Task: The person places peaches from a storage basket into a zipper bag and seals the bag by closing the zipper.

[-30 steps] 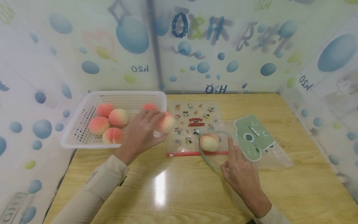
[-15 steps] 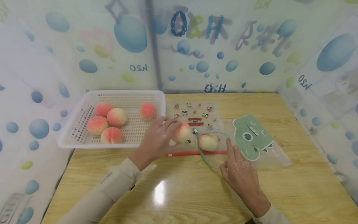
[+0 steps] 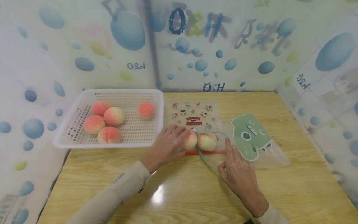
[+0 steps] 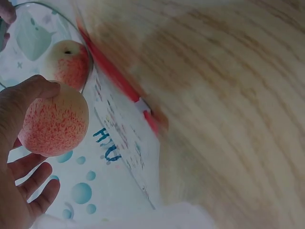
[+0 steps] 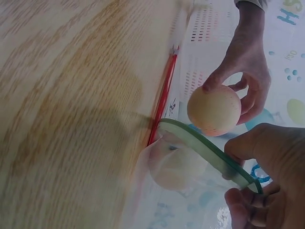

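Observation:
My left hand [image 3: 169,143] grips a pink and cream peach [image 4: 57,121] between thumb and fingers, right at the mouth of a clear zip bag. The bag [image 3: 251,137] has a green dinosaur face and a green zip edge [image 5: 209,148]. Thumb and fingers of my right hand [image 3: 237,171] pinch that edge, and the mouth stands open in a loop. A second peach [image 3: 207,142] lies just inside the bag, seen through the clear film in the right wrist view. Beneath them lies another clear zip bag [image 3: 193,107] with cartoon figures and a red slider strip [image 4: 114,74].
At the left stands a white perforated basket [image 3: 60,137] with several peaches [image 3: 114,116] grouped at its left and one peach [image 3: 146,109] at its right. A wooden table [image 3: 195,193] carries everything, with patterned walls [image 3: 181,46] behind and beside it.
My left hand has carried its peach from the basket's right edge rightward and toward me, up to the bag's mouth. My right hand keeps its place at the bag.

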The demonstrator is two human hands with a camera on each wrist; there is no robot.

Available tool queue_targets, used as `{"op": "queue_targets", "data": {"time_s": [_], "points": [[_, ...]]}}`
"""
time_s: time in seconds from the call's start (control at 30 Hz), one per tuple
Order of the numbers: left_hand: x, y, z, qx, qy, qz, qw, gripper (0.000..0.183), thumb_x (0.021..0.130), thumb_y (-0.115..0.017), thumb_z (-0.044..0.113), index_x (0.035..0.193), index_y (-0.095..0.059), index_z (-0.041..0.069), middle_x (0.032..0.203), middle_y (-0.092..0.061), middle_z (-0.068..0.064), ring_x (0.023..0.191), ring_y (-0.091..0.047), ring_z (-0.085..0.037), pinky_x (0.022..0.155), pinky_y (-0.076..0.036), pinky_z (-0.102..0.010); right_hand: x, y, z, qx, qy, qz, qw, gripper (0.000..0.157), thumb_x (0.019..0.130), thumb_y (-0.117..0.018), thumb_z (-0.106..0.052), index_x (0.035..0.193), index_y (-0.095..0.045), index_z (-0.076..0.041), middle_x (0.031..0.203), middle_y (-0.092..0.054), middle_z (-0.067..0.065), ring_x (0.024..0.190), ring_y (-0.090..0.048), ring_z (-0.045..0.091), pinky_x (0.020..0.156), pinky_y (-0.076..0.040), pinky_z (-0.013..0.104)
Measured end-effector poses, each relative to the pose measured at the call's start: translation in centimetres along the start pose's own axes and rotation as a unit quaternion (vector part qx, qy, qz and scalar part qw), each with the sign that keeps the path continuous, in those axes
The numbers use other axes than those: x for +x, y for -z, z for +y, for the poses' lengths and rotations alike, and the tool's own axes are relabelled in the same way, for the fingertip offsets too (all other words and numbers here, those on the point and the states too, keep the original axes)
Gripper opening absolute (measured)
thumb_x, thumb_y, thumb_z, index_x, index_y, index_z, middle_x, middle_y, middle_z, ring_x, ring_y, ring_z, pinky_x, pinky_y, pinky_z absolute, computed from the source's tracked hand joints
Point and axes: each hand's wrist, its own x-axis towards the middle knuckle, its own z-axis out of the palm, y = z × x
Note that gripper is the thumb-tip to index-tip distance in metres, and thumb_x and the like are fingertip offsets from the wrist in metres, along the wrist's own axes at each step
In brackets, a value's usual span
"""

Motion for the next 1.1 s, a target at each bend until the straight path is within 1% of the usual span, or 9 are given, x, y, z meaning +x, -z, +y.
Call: {"op": "queue_targets", "data": {"time_s": [0.1,0.2,0.33,0.47,0.57,0.67,0.77,0.93,1.1], "points": [[0.0,-0.6,0.3,-0.003,0.0,-0.013,0.9999,0.061,0.066,-0.069,0.036,0.119,-0.051,0.013,0.113,-0.054,-0.004,0.102,-0.044,-0.024,0.08,-0.04,-0.04,0.1,0.0,0.0,0.0,0.0,-0.005,1.0,0.079,0.065,-0.055,-0.014,0.138,-0.03,0.003,0.09,-0.049,0.014,0.051,-0.04,0.019,0.031,-0.03,0.028],[-0.1,-0.8,0.5,-0.001,0.0,-0.028,0.9996,0.065,0.065,-0.07,0.039,0.121,-0.05,0.014,0.115,-0.053,-0.004,0.104,-0.043,-0.024,0.081,-0.038,-0.04,0.1,0.0,0.0,0.004,0.003,-0.005,1.0,0.079,0.065,-0.055,-0.013,0.138,-0.03,0.003,0.088,-0.049,0.014,0.052,-0.039,0.019,0.032,-0.03,0.027],[-0.1,-1.0,0.8,-0.005,0.0,-0.036,0.9993,0.067,0.066,-0.069,0.042,0.124,-0.05,0.013,0.117,-0.053,-0.004,0.105,-0.043,-0.025,0.082,-0.038,-0.039,0.1,0.0,0.0,0.005,0.008,-0.006,1.0,0.079,0.065,-0.055,-0.012,0.138,-0.029,0.002,0.086,-0.048,0.013,0.054,-0.039,0.019,0.033,-0.031,0.027],[0.0,-1.3,1.0,-0.014,-0.005,-0.03,0.9994,0.065,0.067,-0.068,0.042,0.123,-0.05,0.014,0.118,-0.052,-0.004,0.105,-0.043,-0.025,0.084,-0.037,-0.039,0.1,0.0,0.0,0.009,0.012,-0.006,1.0,0.078,0.066,-0.053,-0.012,0.139,-0.029,0.001,0.087,-0.049,0.013,0.056,-0.04,0.02,0.034,-0.033,0.029],[0.2,-1.6,1.2,-0.026,-0.011,-0.02,0.9994,0.065,0.067,-0.068,0.041,0.123,-0.049,0.013,0.118,-0.052,-0.004,0.105,-0.044,-0.026,0.087,-0.036,-0.039,0.2,-0.1,0.0,0.009,0.017,-0.002,1.0,0.077,0.067,-0.051,-0.013,0.139,-0.029,0.001,0.089,-0.052,0.015,0.058,-0.045,0.023,0.036,-0.036,0.032],[0.3,-1.9,1.7,-0.038,-0.016,-0.008,0.9991,0.065,0.067,-0.069,0.04,0.122,-0.049,0.012,0.117,-0.054,-0.003,0.104,-0.045,-0.026,0.085,-0.039,-0.039,0.1,-0.1,0.0,0.01,0.02,0.003,1.0,0.076,0.067,-0.05,-0.013,0.139,-0.029,0.0,0.09,-0.053,0.016,0.06,-0.047,0.024,0.037,-0.038,0.033],[0.5,-2.2,2.3,-0.05,-0.015,0.004,0.9986,0.067,0.066,-0.069,0.04,0.122,-0.048,0.01,0.11,-0.057,-0.004,0.098,-0.047,-0.023,0.079,-0.042,-0.037,0.1,-0.1,-0.1,0.016,0.02,0.008,1.0,0.076,0.067,-0.05,-0.012,0.139,-0.03,0.0,0.088,-0.053,0.014,0.06,-0.046,0.022,0.037,-0.038,0.033],[0.7,-2.4,3.1,-0.049,-0.011,-0.006,0.9987,0.074,0.066,-0.07,0.043,0.126,-0.044,0.008,0.107,-0.058,-0.005,0.099,-0.046,-0.021,0.079,-0.043,-0.035,0.1,0.0,-0.2,0.025,0.023,0.014,0.999,0.077,0.065,-0.052,-0.012,0.138,-0.031,0.0,0.084,-0.051,0.011,0.06,-0.045,0.021,0.038,-0.038,0.033],[0.9,-2.5,3.8,-0.038,-0.034,-0.016,0.9986,0.07,0.068,-0.068,0.047,0.123,-0.048,0.008,0.118,-0.056,-0.004,0.105,-0.045,-0.021,0.08,-0.042,-0.035,0.0,0.0,-0.2,0.023,0.028,0.013,0.999,0.079,0.064,-0.054,-0.011,0.138,-0.031,0.001,0.084,-0.053,0.015,0.057,-0.043,0.02,0.037,-0.034,0.031]]}}
